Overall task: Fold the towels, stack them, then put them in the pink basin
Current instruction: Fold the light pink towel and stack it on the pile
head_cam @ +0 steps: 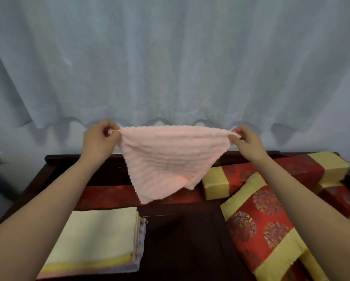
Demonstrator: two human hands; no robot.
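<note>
A pale pink towel (166,161) hangs in the air, stretched between both hands above the dark wooden table (182,244). My left hand (100,138) pinches its left top corner and my right hand (246,140) pinches its right top corner. The towel sags to a point below, with a second layer showing at its lower right. A stack of folded towels (97,242), cream on top with yellow and pink layers under it, lies on the table at the lower left. No pink basin is in view.
Red and yellow patterned cushions (265,222) lie on the right, with a bolster (271,175) behind them. A pale blue curtain (170,67) hangs across the back. The table's dark raised rim (68,157) runs behind the towel.
</note>
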